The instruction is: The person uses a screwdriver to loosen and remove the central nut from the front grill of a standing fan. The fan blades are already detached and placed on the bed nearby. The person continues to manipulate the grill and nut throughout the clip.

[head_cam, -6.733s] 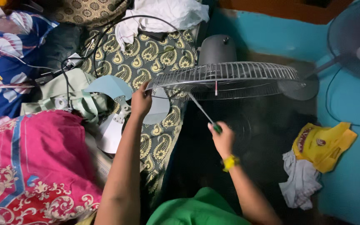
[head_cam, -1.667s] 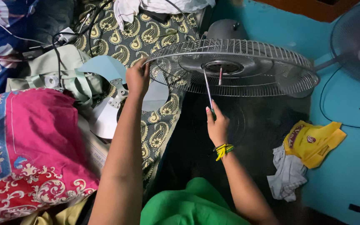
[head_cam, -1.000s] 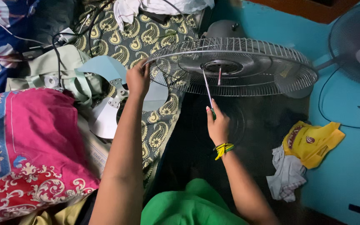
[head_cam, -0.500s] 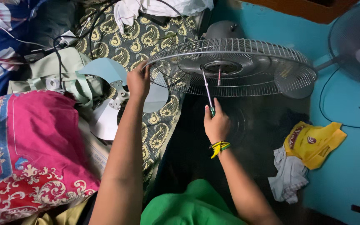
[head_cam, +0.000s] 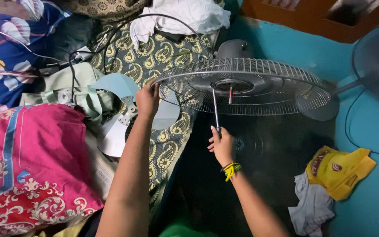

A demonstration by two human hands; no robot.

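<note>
Two hands work on a wire fan guard (head_cam: 259,85). Left hand (head_cam: 148,98) has its fingers closed on the guard's rim, just above them. Right hand (head_cam: 221,145) wraps a screwdriver (head_cam: 215,109), whose shaft rises from the fingers into the guard's centre.

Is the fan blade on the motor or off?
Off. The pale fan blade lies on the cloth left of the wire guard, beside the left hand.
</note>
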